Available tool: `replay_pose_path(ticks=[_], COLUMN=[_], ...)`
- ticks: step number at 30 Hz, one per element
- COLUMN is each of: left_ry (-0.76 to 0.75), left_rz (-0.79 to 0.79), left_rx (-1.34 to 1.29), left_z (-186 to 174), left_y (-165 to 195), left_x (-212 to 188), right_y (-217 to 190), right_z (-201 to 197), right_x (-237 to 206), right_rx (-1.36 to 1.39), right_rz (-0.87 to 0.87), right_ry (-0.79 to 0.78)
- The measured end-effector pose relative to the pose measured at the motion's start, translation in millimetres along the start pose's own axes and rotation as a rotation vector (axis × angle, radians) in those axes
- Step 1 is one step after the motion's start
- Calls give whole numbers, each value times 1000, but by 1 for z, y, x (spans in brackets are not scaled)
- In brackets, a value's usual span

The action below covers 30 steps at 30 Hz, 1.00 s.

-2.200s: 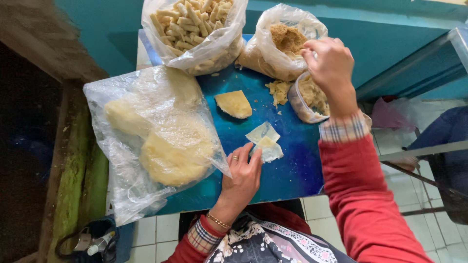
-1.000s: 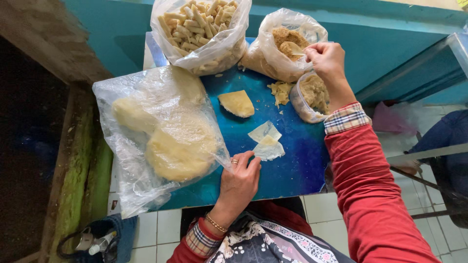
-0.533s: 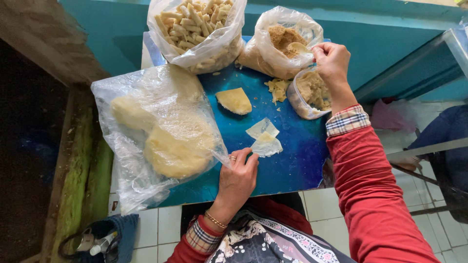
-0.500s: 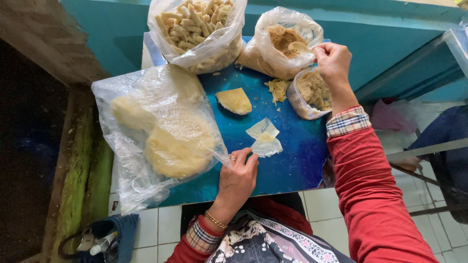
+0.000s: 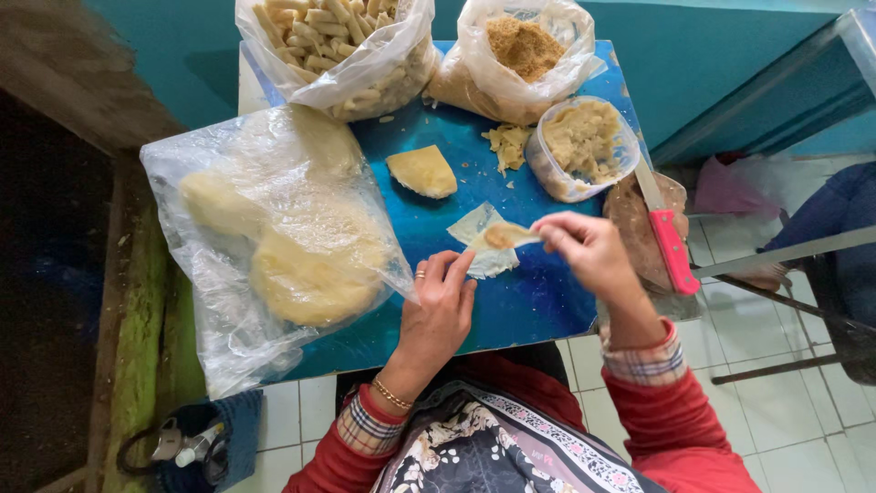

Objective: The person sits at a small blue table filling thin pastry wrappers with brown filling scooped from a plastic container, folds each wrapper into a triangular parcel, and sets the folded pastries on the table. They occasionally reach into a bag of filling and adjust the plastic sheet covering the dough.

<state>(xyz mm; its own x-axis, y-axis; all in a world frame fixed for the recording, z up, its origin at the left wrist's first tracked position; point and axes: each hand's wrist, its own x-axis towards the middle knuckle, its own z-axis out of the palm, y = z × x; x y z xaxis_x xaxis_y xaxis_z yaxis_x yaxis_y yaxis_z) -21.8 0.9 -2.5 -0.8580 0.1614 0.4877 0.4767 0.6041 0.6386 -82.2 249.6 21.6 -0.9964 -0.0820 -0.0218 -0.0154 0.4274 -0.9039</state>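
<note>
Head view: right hand (image 5: 589,256) fingers pinch the filled wrapper (image 5: 504,237); left hand (image 5: 443,310) fingers rest spread near the board edge (image 5: 511,333).

Home food-prep corner, blue table (image 5: 538,310), bagged dough (image 5: 301,274), tiled floor (image 5: 785,420)

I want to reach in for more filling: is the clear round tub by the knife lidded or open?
Open. The clear tub shows no lid; its pale crumbly filling lies bare to the rim.
</note>
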Motion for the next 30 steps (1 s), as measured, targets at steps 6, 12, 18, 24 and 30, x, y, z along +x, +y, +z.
replay_pose_path(ticks=[6, 12, 18, 24, 30], left_ry=[-18, -70, -6, 40, 15], left_rz=[98, 105, 91, -36, -72], left_rx=[145, 259, 169, 274, 278], left_z=[9, 19, 9, 3, 5], left_y=[-3, -4, -4, 1, 0], left_x=[6, 7, 5, -1, 4], right_y=[2, 1, 3, 4, -16], right_z=[24, 19, 14, 17, -23], right_x=[-31, -31, -31, -20, 28], right_rx=[-446, -738, -785, -425, 49], right_rz=[-507, -835, -915, -565, -11], right_ry=[164, 145, 150, 192, 212])
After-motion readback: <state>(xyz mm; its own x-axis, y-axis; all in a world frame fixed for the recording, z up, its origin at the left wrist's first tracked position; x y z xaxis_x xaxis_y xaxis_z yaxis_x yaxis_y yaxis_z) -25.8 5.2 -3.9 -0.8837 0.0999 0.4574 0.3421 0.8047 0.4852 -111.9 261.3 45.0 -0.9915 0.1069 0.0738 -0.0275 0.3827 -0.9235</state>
